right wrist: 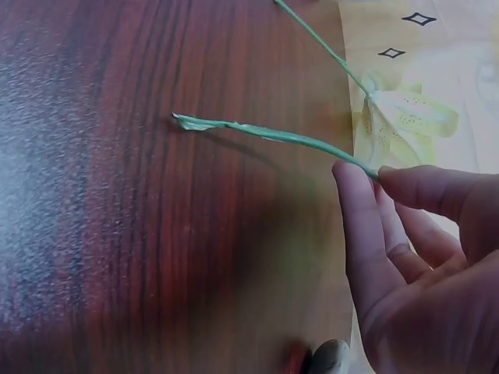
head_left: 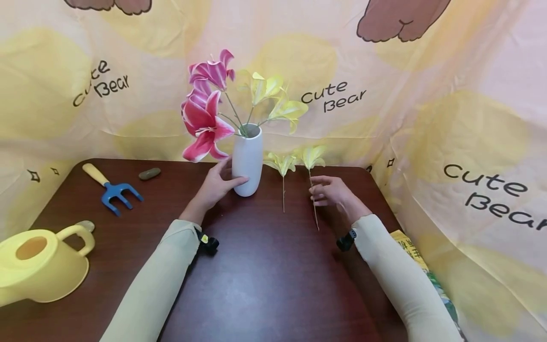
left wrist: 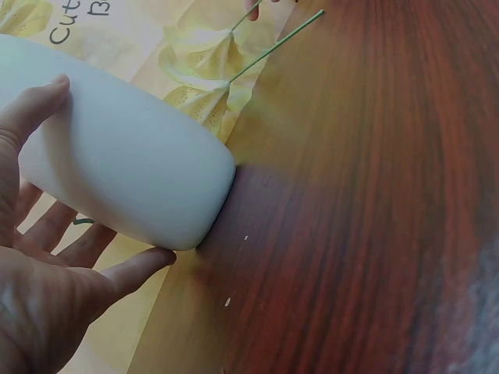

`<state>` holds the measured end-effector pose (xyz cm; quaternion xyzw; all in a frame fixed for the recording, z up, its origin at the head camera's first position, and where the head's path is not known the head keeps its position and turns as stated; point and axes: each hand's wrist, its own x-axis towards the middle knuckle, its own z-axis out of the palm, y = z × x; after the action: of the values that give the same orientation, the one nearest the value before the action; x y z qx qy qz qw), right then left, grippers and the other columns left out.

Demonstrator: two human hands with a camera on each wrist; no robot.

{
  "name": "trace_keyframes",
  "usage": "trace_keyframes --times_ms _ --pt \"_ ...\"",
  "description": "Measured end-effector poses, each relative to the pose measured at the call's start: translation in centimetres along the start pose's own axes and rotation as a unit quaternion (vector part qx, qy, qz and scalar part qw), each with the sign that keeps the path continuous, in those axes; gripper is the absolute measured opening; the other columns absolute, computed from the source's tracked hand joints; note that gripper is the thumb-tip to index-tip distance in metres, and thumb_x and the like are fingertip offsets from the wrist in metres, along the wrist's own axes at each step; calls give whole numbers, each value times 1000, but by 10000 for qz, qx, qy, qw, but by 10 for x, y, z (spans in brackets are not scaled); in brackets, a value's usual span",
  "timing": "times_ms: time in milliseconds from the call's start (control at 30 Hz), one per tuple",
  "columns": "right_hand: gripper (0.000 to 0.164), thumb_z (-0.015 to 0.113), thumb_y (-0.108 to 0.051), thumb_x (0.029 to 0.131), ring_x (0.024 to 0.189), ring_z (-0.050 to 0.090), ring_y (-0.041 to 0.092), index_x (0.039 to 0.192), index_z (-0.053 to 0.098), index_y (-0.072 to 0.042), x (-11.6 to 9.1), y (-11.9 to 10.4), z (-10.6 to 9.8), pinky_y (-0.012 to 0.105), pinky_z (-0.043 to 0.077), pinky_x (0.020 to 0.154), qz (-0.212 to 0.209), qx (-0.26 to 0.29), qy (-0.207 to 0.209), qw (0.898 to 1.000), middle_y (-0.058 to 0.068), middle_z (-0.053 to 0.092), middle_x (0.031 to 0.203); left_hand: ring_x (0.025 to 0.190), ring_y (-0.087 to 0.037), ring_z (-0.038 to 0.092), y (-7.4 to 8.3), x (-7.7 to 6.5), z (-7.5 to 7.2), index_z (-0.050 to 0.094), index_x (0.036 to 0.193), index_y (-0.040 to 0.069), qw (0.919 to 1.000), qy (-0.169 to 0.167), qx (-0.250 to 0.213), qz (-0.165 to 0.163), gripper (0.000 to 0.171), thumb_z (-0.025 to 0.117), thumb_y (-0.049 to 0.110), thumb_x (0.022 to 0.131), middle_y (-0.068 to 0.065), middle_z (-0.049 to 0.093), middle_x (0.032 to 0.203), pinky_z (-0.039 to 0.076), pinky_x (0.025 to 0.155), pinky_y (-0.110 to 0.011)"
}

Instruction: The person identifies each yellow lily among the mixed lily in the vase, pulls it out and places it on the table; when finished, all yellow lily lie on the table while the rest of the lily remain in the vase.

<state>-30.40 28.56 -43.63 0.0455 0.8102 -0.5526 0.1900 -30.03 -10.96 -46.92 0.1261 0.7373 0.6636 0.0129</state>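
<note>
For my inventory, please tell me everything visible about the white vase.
The white vase is tall, smooth and plain, with rounded sides and a round open mouth; it looks ceramic. It stands roughly upright near the back edge of the table, holding pink flowers and yellow flowers. The left hand grips its lower part.

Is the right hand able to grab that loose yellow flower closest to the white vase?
Probably yes: the right hand is near that loose yellow flower, and nothing seems to block the way. But it pinches the stem of another yellow flower, so it might need to let go first.
</note>
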Motion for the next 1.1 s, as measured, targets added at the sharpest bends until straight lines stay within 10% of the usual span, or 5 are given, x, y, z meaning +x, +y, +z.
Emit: trace_keyframes --times_ms 700,1100 --pt "54 69 -8 109 95 78 16 161 57 -1 2 12 2 30 70 82 103 115 50 9999 20 80 128 153 -39 57 0 0 1 47 170 24 10000 -29 76 -41 83 89 32 98 -12 57 166 46 129 -65" --pt "50 75 -12 108 93 81 17 154 63 4 -8 -9 -5 39 71 90 -249 339 857 9954 5 84 113 154 -39 56 -1 0 -1 46 170 25 9999 -6 86 -134 85 89 35 98 -12 56 167 45 130 -66"
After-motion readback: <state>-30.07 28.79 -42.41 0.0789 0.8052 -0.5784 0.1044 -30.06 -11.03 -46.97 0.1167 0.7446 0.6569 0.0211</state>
